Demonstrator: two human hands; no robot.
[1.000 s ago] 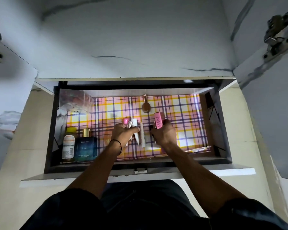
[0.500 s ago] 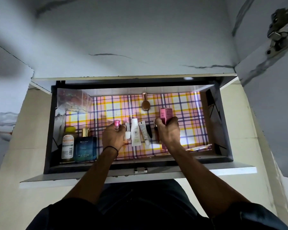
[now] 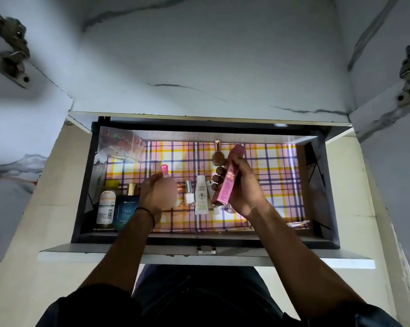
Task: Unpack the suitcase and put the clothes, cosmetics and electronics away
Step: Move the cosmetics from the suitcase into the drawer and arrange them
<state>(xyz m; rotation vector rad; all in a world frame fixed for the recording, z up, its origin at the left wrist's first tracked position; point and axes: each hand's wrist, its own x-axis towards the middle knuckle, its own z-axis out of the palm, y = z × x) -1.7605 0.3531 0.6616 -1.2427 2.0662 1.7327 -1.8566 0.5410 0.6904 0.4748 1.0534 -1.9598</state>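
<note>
Over the open dark-framed drawer (image 3: 258, 239) with its pink plaid liner, the left hand (image 3: 158, 197) grips a small pink-capped bottle (image 3: 165, 169), and the right hand (image 3: 243, 190) holds a tall pink cardboard box (image 3: 230, 182) tilted. Between the hands, a white nail-polish bottle (image 3: 189, 198) and a white squeeze tube (image 3: 201, 197) lie on the liner; a dark blue perfume bottle (image 3: 126, 208) stands at the left.

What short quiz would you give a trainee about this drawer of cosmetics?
1. True or false: the right hand holds a pink box.
2. What is just left of the white tube? A: a white bottle. B: a comb. C: a phone.
3. Fill in: the left hand grips a vial with a ___ cap.
Key: 1 true; 2 A; 3 pink.
</note>
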